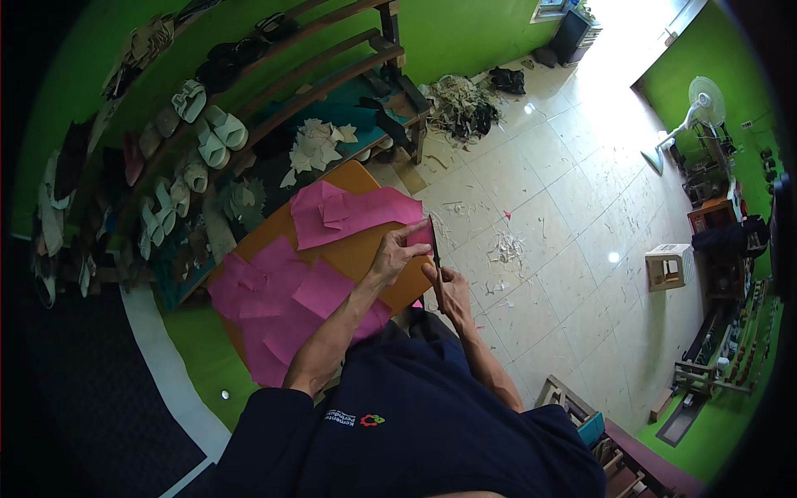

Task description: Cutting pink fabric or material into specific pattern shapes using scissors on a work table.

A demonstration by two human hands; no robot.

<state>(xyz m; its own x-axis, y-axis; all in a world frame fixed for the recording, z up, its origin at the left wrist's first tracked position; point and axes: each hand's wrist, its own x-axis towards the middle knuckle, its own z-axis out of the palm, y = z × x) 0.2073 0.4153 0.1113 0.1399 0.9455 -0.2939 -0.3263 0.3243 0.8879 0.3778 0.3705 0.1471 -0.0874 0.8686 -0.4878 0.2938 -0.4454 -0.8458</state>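
Close to the right end of an orange tabletop [353, 266], my left hand [397, 256] pinches a small pink piece [422, 236] of sheet material between thumb and fingers. Just right of it, my right hand [453, 295] is closed around a long dark tool, apparently scissors [437, 253], whose narrow end points away from me along the pink piece's edge. Whether the blades are apart is too small to tell. A wide pink sheet [365, 217] with smaller cut pieces on it lies beyond my left hand. Several overlapping pink pieces [270, 311] cover the table's left side.
Racks with several pale sandals [220, 137] line the left wall. Cream cut pieces [317, 148] lie on a bench behind the table. Scraps [508, 246] litter the tiled floor, with a larger scrap heap [461, 108] farther off. A stool [668, 267] and a fan [704, 101] stand right.
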